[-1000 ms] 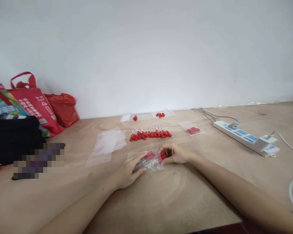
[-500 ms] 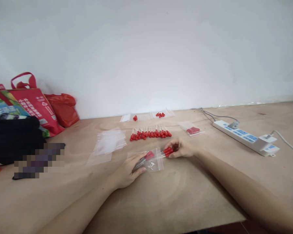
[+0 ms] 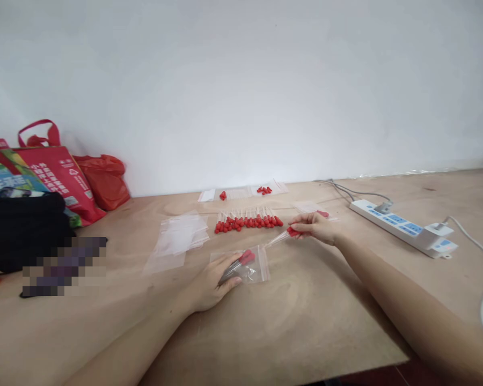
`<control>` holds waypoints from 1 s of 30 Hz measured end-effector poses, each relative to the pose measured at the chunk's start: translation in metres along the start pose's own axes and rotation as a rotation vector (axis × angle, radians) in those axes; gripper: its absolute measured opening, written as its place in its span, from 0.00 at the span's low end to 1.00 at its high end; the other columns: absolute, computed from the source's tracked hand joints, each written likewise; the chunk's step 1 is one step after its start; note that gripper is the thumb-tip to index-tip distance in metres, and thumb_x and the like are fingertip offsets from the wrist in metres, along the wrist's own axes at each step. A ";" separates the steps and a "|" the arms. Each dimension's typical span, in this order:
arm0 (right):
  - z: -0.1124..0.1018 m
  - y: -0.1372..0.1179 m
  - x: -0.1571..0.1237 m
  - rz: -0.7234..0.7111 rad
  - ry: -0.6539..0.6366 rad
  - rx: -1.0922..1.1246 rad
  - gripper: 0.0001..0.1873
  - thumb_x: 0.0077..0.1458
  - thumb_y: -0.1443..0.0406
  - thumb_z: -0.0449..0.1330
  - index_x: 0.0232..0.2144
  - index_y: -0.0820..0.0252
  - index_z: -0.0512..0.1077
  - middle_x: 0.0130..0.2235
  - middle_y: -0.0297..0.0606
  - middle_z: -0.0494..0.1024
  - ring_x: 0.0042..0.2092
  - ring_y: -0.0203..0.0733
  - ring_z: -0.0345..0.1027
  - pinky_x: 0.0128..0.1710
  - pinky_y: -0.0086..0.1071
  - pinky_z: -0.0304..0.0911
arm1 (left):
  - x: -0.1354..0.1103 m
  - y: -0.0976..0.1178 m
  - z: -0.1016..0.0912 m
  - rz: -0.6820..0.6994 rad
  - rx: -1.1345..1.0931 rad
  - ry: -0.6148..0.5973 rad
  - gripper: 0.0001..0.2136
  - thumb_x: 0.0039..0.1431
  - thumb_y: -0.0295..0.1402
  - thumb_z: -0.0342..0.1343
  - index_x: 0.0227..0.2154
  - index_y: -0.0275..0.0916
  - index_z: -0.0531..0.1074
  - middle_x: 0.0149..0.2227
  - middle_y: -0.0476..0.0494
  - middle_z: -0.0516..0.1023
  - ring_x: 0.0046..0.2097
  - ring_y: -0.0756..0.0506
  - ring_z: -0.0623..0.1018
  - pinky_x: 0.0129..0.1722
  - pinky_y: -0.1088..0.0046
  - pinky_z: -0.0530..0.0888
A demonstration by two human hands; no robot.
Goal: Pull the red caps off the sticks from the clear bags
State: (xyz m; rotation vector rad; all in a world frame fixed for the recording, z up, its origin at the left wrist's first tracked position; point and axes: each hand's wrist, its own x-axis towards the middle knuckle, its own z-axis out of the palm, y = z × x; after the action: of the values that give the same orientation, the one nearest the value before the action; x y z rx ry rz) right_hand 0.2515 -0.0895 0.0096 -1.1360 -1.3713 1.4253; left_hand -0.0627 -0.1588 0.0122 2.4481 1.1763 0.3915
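Observation:
My left hand (image 3: 219, 280) holds a transparent zip-lock bag (image 3: 258, 271) down on the table, fingers over it and thumb along its near side. Inside the bag lie glass droppers with red rubber bulbs (image 3: 247, 257). To the right and farther back, my right hand (image 3: 312, 228) pinches a few more droppers (image 3: 282, 237) by their red bulbs, their glass tips pointing left toward the bag's mouth. How many it holds is hard to tell. Beyond both hands, a row of droppers (image 3: 247, 220) lies with red bulbs toward me.
A stack of flat zip-lock bags (image 3: 181, 236) lies left of the row. Filled bags (image 3: 279, 187) lie by the wall, another (image 3: 306, 206) behind my right hand. A power strip (image 3: 402, 228) with cables is at right; red shopping bags (image 3: 64, 177) and black cloth (image 3: 20, 228) at left.
My right hand has moved right and away from me with its droppers, drawing them off from the bag's mouth. My left hand stays on the bag.

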 end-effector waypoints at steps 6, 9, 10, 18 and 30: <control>0.010 -0.026 0.018 -0.311 0.263 0.072 0.13 0.39 0.60 0.65 0.28 0.61 0.69 0.30 0.37 0.77 0.31 0.35 0.71 0.32 0.28 0.68 | 0.001 -0.004 0.002 0.026 0.003 0.014 0.22 0.57 0.38 0.46 0.54 0.42 0.54 0.56 0.43 0.60 0.56 0.43 0.61 0.54 0.61 0.60; 0.038 -0.026 0.040 -0.477 0.355 -0.131 0.13 0.44 0.60 0.61 0.32 0.62 0.69 0.29 0.38 0.76 0.32 0.38 0.71 0.34 0.33 0.67 | 0.001 -0.005 0.003 0.036 -0.001 0.020 0.22 0.57 0.38 0.46 0.54 0.42 0.54 0.56 0.43 0.61 0.56 0.43 0.62 0.54 0.61 0.61; 0.049 -0.024 0.048 -0.531 0.400 -0.272 0.13 0.47 0.60 0.59 0.34 0.63 0.69 0.30 0.39 0.76 0.32 0.38 0.70 0.34 0.34 0.67 | 0.001 -0.005 0.003 0.036 -0.003 0.020 0.22 0.57 0.38 0.46 0.54 0.42 0.54 0.56 0.43 0.61 0.56 0.43 0.62 0.54 0.61 0.61; 0.113 -0.004 0.079 -0.682 0.354 -1.210 0.13 0.56 0.70 0.46 0.38 0.60 0.69 0.41 0.43 0.72 0.39 0.39 0.67 0.36 0.29 0.60 | -0.002 -0.003 0.002 0.052 -0.023 0.031 0.22 0.56 0.37 0.47 0.54 0.43 0.55 0.55 0.43 0.62 0.55 0.43 0.63 0.53 0.61 0.62; 0.120 0.005 0.066 -0.737 0.333 -1.322 0.17 0.56 0.61 0.48 0.46 0.60 0.65 0.43 0.44 0.71 0.44 0.46 0.61 0.42 0.38 0.54 | -0.002 -0.006 0.002 0.042 -0.031 0.002 0.22 0.57 0.38 0.46 0.54 0.42 0.54 0.56 0.43 0.61 0.56 0.44 0.61 0.54 0.61 0.60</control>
State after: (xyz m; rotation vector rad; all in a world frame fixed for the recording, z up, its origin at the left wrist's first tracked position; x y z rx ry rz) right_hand 0.1197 -0.0547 -0.0002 -1.2642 -2.1705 -0.3375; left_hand -0.0667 -0.1573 0.0073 2.4495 1.1128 0.4209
